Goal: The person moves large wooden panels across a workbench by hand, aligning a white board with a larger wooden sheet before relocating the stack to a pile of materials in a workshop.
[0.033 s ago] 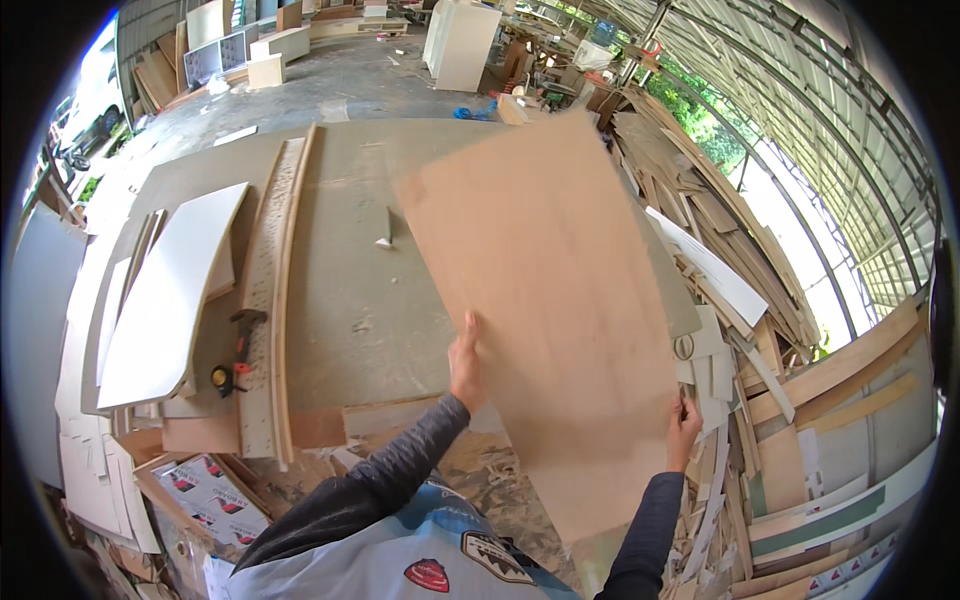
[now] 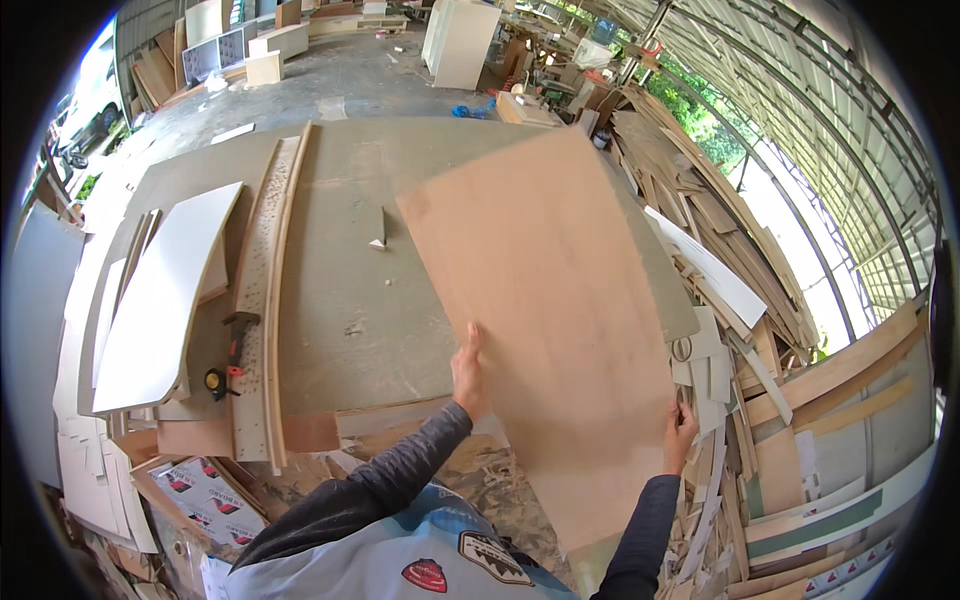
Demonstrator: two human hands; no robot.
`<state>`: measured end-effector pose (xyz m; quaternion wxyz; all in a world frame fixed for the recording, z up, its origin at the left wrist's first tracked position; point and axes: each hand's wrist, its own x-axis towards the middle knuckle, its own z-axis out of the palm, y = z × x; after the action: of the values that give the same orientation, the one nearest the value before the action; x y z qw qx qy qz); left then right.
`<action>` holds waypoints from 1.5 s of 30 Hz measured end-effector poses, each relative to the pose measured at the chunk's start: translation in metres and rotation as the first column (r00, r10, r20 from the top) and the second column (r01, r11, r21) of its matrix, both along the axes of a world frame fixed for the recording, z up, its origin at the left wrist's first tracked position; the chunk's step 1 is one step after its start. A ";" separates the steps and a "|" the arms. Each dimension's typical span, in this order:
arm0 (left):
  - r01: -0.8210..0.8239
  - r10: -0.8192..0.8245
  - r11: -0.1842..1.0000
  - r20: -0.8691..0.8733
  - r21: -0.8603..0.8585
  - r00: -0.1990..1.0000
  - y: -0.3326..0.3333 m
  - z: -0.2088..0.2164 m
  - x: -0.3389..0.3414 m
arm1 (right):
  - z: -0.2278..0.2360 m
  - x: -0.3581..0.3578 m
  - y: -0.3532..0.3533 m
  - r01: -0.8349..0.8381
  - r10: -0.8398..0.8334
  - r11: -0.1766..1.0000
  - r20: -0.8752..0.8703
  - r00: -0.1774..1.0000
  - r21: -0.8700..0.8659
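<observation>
A large rectangular plywood sheet (image 2: 550, 320), thin and light brown, is held up at a tilt over the right part of the worktable (image 2: 345, 290). My left hand (image 2: 469, 374) grips its left edge, thumb lying along the face and the other fingers hidden behind. Lower down on the opposite edge, my right hand (image 2: 681, 437) pinches the sheet with curled fingers. To the left of the sheet, a hammer (image 2: 237, 338) and a black and yellow tape measure (image 2: 216, 382) rest beside a long speckled strip of board (image 2: 262, 290).
White curved panels (image 2: 165, 305) are stacked on the table's left side. Wood offcuts (image 2: 700, 225) pile up along the right. A box with printed sheeting (image 2: 210, 498) stands below the near edge. Farther off, a white cabinet (image 2: 462, 42) stands on the concrete floor.
The sheet's far edge has dropped slightly toward me, and its far corner looks sharper. Both hands keep their hold, slightly lower in the view.
</observation>
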<state>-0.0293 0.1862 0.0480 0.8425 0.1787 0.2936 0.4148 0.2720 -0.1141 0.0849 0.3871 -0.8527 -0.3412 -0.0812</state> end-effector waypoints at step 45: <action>-0.609 0.495 0.786 -0.478 -0.110 0.725 0.089 -0.190 0.099 | -0.164 0.131 0.235 -0.205 0.171 0.934 -0.138 0.975 -0.293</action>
<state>0.0694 0.2757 -0.1416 0.6097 0.0564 0.5611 0.5570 0.4033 0.1213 -0.0786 0.2749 -0.8688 -0.4079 0.0573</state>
